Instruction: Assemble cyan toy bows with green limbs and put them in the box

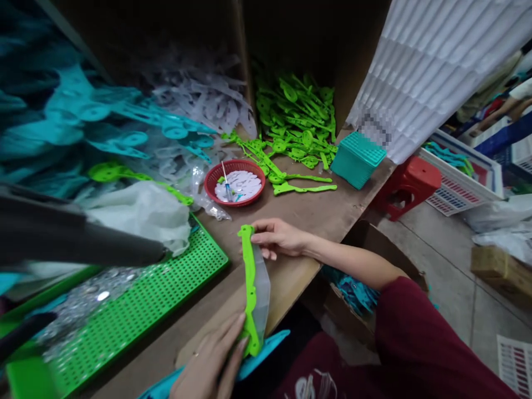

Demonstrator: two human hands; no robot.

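Observation:
My right hand [276,237] pinches the far end of a long green plastic piece [250,282] that sits inside a clear plastic bag [262,291]. My left hand [210,363] holds the near end of the same piece and bag at the bench's front edge. The piece stands on its edge above the brown wooden bench [316,213]. A blue plastic piece [266,349] lies just under my left hand.
A red basket [235,183] with white discs sits behind. Piles of green pieces [297,119], white pieces [199,100] and blue pieces [103,122] fill the back. A green perforated tray [166,288] lies left, a teal basket [358,158] and red stool [409,183] right.

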